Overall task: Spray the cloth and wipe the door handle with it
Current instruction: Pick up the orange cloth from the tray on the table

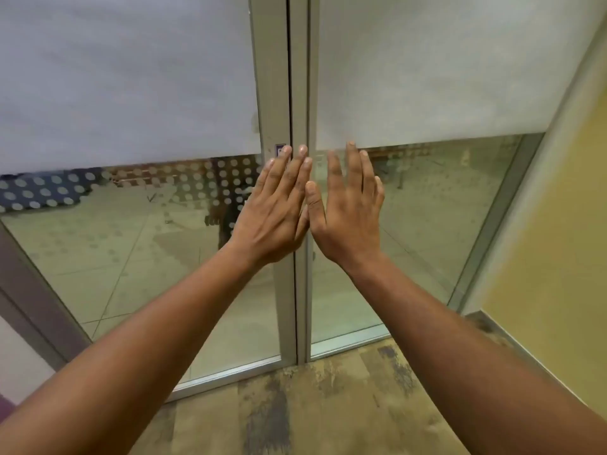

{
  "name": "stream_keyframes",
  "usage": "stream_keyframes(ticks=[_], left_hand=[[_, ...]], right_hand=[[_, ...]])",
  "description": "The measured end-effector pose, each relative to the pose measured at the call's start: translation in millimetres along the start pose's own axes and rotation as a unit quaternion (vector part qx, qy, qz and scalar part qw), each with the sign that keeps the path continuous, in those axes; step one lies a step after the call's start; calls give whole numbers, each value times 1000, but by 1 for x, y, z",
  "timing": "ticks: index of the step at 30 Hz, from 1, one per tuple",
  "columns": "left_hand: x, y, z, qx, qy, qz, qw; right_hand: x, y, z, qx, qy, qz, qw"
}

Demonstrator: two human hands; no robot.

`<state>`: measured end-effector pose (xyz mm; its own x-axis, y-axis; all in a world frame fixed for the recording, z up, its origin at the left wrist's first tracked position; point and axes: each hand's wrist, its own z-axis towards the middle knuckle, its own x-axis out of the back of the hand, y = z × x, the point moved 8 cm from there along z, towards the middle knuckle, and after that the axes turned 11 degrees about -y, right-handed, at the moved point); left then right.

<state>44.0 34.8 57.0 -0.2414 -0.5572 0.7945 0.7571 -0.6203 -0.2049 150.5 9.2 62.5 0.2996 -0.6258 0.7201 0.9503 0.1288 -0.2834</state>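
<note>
Both my hands are raised flat in front of a double glass door, backs toward me, fingers spread and pointing up. My left hand (274,211) covers the left door's metal frame (274,93) at mid height. My right hand (349,211) is over the right door's frame (310,77) and glass, its thumb beside my left hand. Neither hand holds anything. No cloth, spray bottle or door handle shows; the hands may hide the handle area. A small purple label (279,150) peeks out above my left fingertips.
Frosted film covers the upper glass (131,77) of both doors; the lower glass (131,257) is see-through with a dotted band. A yellow wall (551,241) stands at the right. Worn patterned flooring (295,415) lies below my arms.
</note>
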Motion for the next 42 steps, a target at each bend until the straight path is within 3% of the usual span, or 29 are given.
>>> stream_keyframes(ticks=[17,29,42], left_hand=[[22,136,-79,-5,-65,8,998],[44,213,-122,-70,-119,-46,989],[119,304,-221,-152,-97,-120,976]], right_hand=[[87,63,-149,-41,-49,-40,997],[150,83,-253,-91,-48,-59,993],[217,55,-404,-180,-35,-95,978]])
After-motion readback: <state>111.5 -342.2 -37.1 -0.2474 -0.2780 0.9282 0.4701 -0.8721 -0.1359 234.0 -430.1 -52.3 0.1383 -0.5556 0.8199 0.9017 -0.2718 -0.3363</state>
